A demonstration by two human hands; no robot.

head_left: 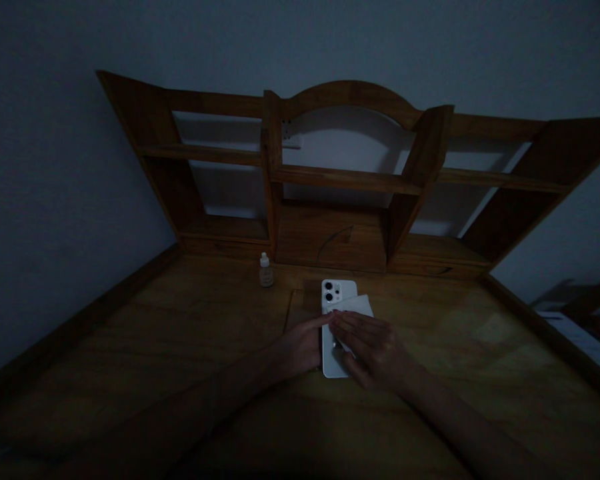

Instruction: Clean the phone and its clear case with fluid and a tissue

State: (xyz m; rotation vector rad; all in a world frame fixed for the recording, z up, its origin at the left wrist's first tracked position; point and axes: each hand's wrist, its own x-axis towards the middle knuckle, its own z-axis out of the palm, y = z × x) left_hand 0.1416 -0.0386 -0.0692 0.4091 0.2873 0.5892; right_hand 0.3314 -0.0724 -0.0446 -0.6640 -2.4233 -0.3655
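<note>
Dim head view, one moment. Largest item: wooden desk (180, 347) w/ a shelved hutch (350, 180) at the back, well beyond both hands; its shelves show nothing that can be made out in this light. Centre, directly under the hands: white phone (336, 333) lying face-down, camera cluster at the end away from the person, long axis running fwd from the wrists. Over its right half lies a white cloth (356, 305) (tissue or wipe, cannot tell which), one corner sticking out past the fingertips toward the hutch. Right hand (373, 350): flat, fingers pressed together and laid on the cloth, palm down, pressing it onto the phone's back. Left hand (303, 347): fingers extended and close together, tips touching the phone's left edge, apparently steadying it; not pinching anything. Small bottle (266, 271) w/ pale cap stands upright, fwd and left of the left hand, well apart from it, near the hutch base. Judged step: wiping the phone's back w/ the cloth, mid-stroke, approx. halfway along the body. Next move would call for steady light pressure from the right hand, sliding the cloth along the phone while the left keeps the edge braced so the phone does not skid on the wood.
</note>
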